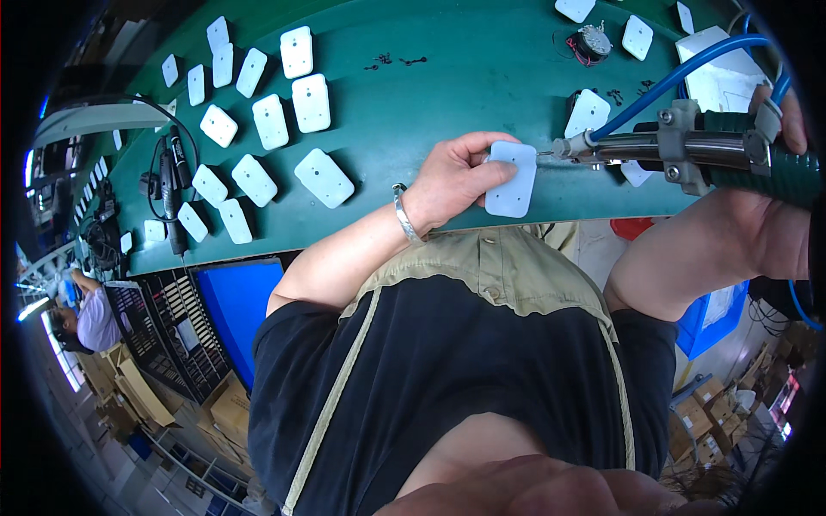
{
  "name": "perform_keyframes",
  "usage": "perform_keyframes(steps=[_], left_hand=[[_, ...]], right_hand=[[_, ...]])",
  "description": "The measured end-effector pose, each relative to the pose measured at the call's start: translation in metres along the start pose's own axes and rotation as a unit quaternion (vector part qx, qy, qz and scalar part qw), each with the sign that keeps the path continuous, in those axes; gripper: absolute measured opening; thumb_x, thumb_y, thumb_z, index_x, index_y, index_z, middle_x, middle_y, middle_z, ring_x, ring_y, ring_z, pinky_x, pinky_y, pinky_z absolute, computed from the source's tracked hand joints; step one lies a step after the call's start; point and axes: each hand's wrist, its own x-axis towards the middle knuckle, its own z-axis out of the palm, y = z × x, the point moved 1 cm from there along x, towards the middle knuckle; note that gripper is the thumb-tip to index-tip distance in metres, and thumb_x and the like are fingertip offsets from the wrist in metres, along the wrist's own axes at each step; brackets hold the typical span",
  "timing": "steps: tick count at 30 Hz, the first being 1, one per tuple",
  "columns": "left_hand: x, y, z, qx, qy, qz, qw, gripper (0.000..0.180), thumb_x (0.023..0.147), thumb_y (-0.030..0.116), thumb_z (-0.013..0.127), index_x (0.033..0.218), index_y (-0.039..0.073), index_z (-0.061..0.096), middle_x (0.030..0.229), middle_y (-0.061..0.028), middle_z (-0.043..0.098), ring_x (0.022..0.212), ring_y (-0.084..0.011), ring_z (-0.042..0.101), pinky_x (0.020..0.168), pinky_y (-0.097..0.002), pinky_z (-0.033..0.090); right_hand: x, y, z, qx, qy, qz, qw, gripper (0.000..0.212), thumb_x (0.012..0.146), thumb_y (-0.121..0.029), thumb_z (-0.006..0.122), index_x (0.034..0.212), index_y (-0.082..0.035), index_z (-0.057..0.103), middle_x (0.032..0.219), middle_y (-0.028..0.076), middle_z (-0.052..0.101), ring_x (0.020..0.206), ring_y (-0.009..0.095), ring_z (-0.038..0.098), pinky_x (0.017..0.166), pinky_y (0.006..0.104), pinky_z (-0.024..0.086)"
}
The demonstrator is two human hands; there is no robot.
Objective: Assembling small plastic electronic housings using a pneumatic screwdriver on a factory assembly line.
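Note:
My left hand [456, 179], with a bracelet at the wrist, holds a white rounded plastic case [513, 191] upright near the table's front edge. Its thumb lies across the face of the case, and the other fingers are behind it. From the right comes a power screwdriver [630, 150], held level, with a metal barrel and a green ribbed grip. My right hand [790, 125] is wrapped around that grip, partly hidden at the picture's rim. The driver's thin tip ends at the right edge of the case; whether it touches is too small to tell.
Several white cases [311, 103] are spread over the left of the green table [387, 95]. Dark screws [394, 61] lie in small groups. A round motor-like part with wires [594, 41] and more cases stand at the right. A blue hose [680, 73] arches above the driver.

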Motion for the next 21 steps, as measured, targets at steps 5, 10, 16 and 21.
perform_keyframes(steps=[5,10,16,21], left_hand=[[0.004,0.008,0.007,0.023,-0.002,-0.019,1.0,0.027,0.08,0.01,0.059,0.106,0.006,0.057,0.072,0.0015,0.058,0.058,-0.0035,0.054,0.047,-0.0175,0.045],[0.006,0.01,0.009,0.025,-0.002,-0.025,0.999,0.029,0.079,0.012,0.061,0.106,0.005,0.057,0.069,0.0014,0.058,0.058,-0.0032,0.054,0.046,-0.0173,0.045],[0.005,0.018,0.012,0.038,0.011,-0.027,0.999,0.026,0.077,0.014,0.065,0.101,0.005,0.059,0.074,-0.0004,0.059,0.059,-0.0048,0.054,0.047,-0.018,0.044],[0.009,0.023,0.011,0.072,0.019,-0.003,0.997,0.029,0.077,0.013,0.065,0.104,0.006,0.058,0.074,0.0,0.059,0.059,-0.0043,0.054,0.046,-0.0179,0.045]], right_hand=[[-0.001,0.0,0.0,-0.004,0.001,-0.001,1.0,0.032,0.084,-0.031,0.053,0.1,-0.003,0.054,0.059,0.004,0.052,0.039,0.011,0.046,0.028,0.0244,0.039],[-0.001,0.0,-0.001,-0.007,0.001,-0.002,1.0,0.032,0.084,-0.031,0.053,0.099,-0.003,0.054,0.059,0.004,0.052,0.039,0.011,0.046,0.029,0.0245,0.039],[-0.001,0.001,-0.002,-0.009,-0.001,-0.001,1.0,0.032,0.084,-0.031,0.053,0.099,-0.003,0.054,0.059,0.004,0.053,0.04,0.011,0.046,0.029,0.0246,0.039],[-0.001,0.005,-0.003,-0.01,-0.005,0.0,1.0,0.032,0.084,-0.031,0.053,0.099,-0.003,0.054,0.06,0.004,0.053,0.04,0.011,0.046,0.029,0.0247,0.039]])
